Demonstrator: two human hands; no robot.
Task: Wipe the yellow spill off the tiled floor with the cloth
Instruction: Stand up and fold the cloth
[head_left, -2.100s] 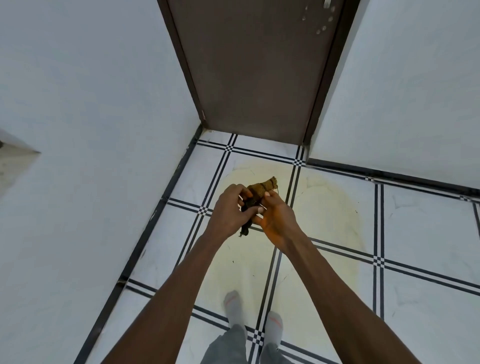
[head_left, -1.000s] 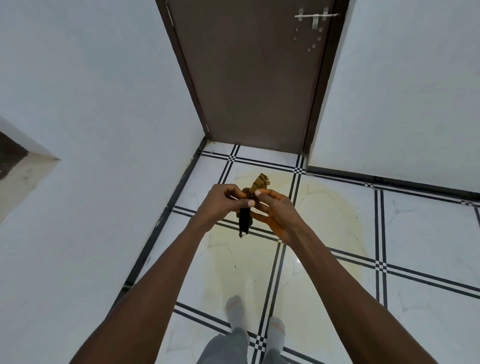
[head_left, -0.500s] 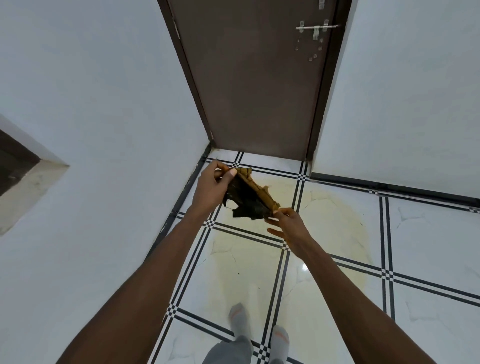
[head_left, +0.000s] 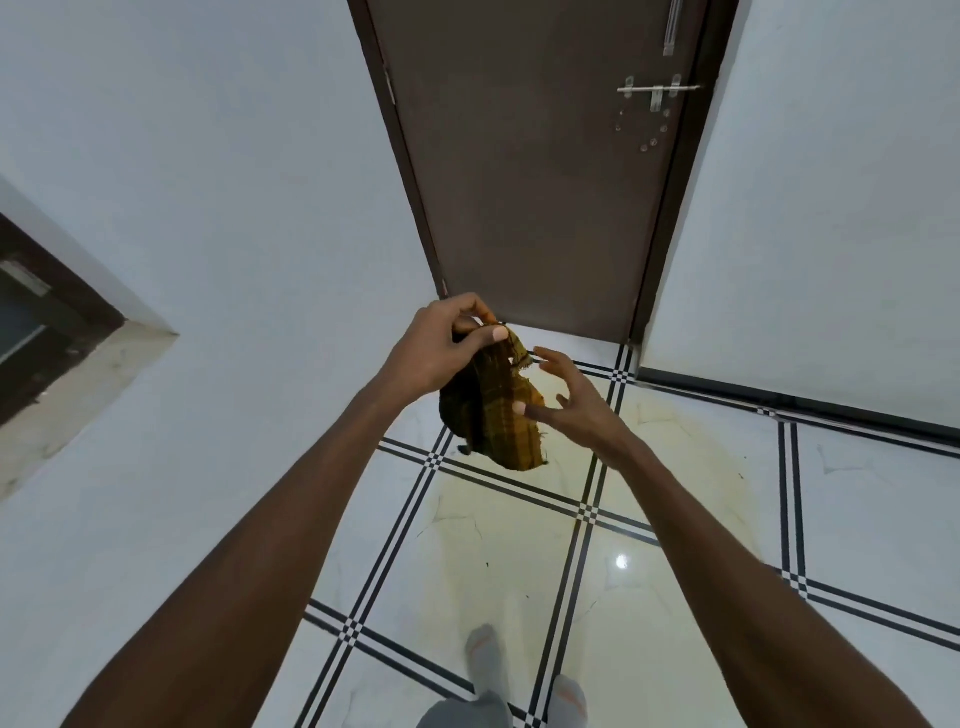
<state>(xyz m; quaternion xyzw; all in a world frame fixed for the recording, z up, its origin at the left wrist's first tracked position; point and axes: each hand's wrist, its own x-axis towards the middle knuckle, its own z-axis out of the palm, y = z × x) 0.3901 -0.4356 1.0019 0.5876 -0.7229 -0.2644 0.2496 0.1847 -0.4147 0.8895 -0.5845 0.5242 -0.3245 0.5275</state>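
My left hand (head_left: 436, 353) has its grip closed on the top edge of the cloth (head_left: 501, 410), which hangs in the air above the floor. My right hand (head_left: 571, 400), at 3 o'clock from the cloth, has loose spread fingers and only the thumb touches the fabric. The yellow spill (head_left: 519, 551) lies at 6 o'clock on the tiled floor (head_left: 872, 499), not yet wiped. I think I am preparing the cloth; next I must bend down and press it on the spill.

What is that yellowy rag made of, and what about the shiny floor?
The cloth looks like woven fabric: checked threads, frayed edges, and it droops limply. The floor looks like glazed ceramic or polished stone tile: it mirrors a bright light spot and has dark inlaid lines.
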